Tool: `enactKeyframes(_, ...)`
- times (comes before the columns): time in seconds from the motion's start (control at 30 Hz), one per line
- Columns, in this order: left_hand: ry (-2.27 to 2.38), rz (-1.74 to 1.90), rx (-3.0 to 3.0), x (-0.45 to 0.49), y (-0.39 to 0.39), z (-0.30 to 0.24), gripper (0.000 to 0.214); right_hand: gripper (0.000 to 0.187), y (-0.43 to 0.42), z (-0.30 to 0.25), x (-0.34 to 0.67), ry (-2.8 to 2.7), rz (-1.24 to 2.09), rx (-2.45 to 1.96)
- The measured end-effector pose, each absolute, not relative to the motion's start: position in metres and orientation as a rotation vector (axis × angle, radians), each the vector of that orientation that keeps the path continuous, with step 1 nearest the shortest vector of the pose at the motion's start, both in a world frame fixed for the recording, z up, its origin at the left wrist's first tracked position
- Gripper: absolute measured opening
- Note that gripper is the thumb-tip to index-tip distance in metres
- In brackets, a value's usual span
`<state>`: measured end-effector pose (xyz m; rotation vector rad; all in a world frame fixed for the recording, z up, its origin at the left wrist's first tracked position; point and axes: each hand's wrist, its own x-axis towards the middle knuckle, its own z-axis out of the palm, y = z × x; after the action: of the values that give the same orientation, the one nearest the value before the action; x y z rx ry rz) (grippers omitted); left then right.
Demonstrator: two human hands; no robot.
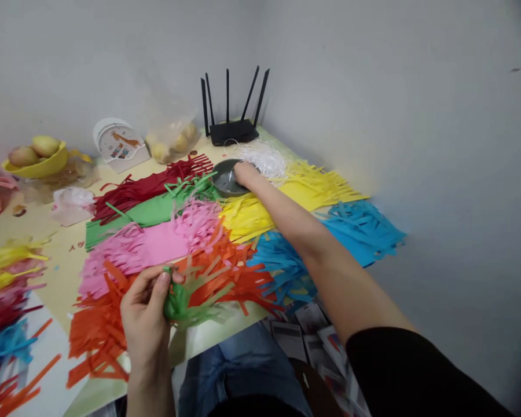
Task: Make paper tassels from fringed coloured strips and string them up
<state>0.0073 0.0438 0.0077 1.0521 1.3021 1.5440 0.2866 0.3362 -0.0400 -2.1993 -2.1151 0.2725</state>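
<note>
My left hand (pixel 150 298) pinches the top of a green paper tassel (pixel 180 304), whose fringe hangs to the right, partly blurred. My right hand (pixel 244 172) reaches into a dark grey bowl (pixel 220 184); its fingers are hidden or too unclear to read. Behind the bowl lies a heap of white string (pixel 267 159). Fringed paper sheets cover the table around both hands: dark red (pixel 151 188), green (pixel 154 213), pink (pixel 162 243), orange (pixel 98 324), yellow (pixel 299 194) and blue (pixel 349 234).
A black router (pixel 233 132) with upright antennas stands in the back corner. Along the wall are a yellow fruit bowl (pixel 47 166), a white giraffe-printed holder (pixel 119 145) and a bag of yellow fruit (pixel 173 139). Finished-looking coloured tassels (pixel 13 341) lie at left.
</note>
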Motion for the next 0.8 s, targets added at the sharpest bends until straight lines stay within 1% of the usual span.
enactKeyframes(0.17,1.377,1.52,1.035,0.006,0.051,-0.001,0.018,0.027,0.338,-0.044,0.291,-2.12,0.252,-2.162)
enactKeyframes(0.37,1.39,1.522,1.051,0.004,0.056,-0.007,0.026,0.027,0.324,-0.038,0.298,-2.097,0.267,-2.068)
enactKeyframes(0.63,1.348,1.55,1.09,-0.001,0.046,-0.007,0.022,0.03,0.291,-0.008,0.292,-1.946,0.328,-1.921)
enactKeyframes(0.67,1.354,1.572,1.086,-0.001,0.045,-0.007,0.022,0.03,0.28,-0.002,0.284,-1.941,0.358,-1.871)
enactKeyframes(0.73,1.379,1.625,1.073,-0.001,0.045,-0.005,0.021,0.029,0.248,0.008,0.259,-1.935,0.524,-1.671)
enactKeyframes(0.8,1.392,1.657,1.096,0.0,0.045,-0.001,0.021,0.027,0.205,0.015,0.228,-1.835,0.919,-1.234)
